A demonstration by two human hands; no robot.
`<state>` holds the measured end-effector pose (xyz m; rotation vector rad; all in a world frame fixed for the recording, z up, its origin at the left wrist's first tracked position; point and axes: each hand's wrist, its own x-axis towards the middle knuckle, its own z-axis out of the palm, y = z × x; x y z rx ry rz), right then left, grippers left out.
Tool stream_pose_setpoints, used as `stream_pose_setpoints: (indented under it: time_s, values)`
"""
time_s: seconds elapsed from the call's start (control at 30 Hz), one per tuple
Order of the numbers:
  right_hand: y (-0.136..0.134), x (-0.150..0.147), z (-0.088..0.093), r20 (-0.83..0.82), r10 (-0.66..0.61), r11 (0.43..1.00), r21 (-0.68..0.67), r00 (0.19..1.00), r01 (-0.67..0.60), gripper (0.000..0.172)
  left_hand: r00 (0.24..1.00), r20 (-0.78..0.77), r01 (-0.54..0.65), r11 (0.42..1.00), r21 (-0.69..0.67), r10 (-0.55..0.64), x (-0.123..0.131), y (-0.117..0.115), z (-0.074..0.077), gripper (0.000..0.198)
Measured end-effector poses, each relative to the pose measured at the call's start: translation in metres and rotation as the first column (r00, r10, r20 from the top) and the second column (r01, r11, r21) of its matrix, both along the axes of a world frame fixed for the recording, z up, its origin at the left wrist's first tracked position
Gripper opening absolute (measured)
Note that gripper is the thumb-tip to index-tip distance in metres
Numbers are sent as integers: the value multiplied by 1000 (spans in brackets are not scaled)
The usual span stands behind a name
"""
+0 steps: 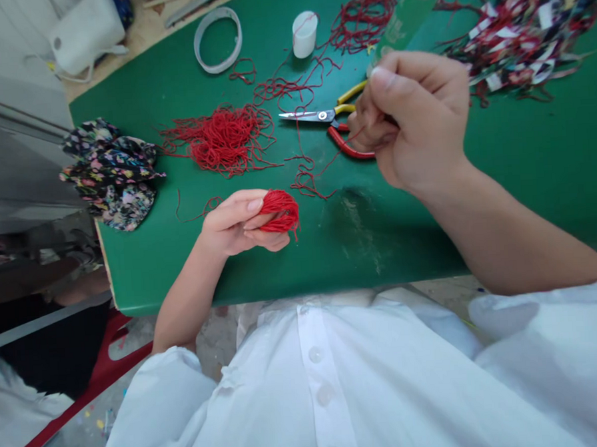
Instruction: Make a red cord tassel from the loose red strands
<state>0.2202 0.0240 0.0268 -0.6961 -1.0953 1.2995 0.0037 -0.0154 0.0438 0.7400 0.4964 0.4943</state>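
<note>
My left hand is closed around a coiled bundle of red yarn, whose looped end sticks out past the fingertips. Raised over the table on the other side, my right hand pinches a thin red strand that trails down to the left. Partly behind that hand lies a pair of scissors with one yellow and one red handle, blades pointing left. A loose heap of red yarn rests beyond my left hand.
Around the green tabletop lie floral fabric, a tape ring, a white cylinder, darker red yarn and a pile of patterned scraps. A white device stands at the back left.
</note>
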Motion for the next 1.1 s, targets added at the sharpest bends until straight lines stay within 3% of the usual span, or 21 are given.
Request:
stream_pose_setpoints:
  time_s: [0.2,0.37,0.67,0.87,0.97,1.1]
  values:
    - [-1,3,0,54,22,1000,21,998,-24,34,996,-62,-68,998,13,69,0,0,2,59]
    - [-3,11,7,123,38,996,80,992,-48,6,959,-216,-211,970,-117,182,1,2,4,63]
    - [-10,22,26,160,-52,988,152,986,27,15,923,-252,-343,917,-202,290,5,6,5,60]
    - [-12,18,30,23,155,984,87,988,-156,12,902,-269,-406,874,-266,338,12,6,6,63]
    - [-15,14,30,-51,259,966,35,965,-257,17,905,-262,-406,865,-294,336,15,5,6,61]
    - [-18,8,24,-19,285,956,79,958,-283,21,937,-197,-339,888,-312,289,18,4,4,59]
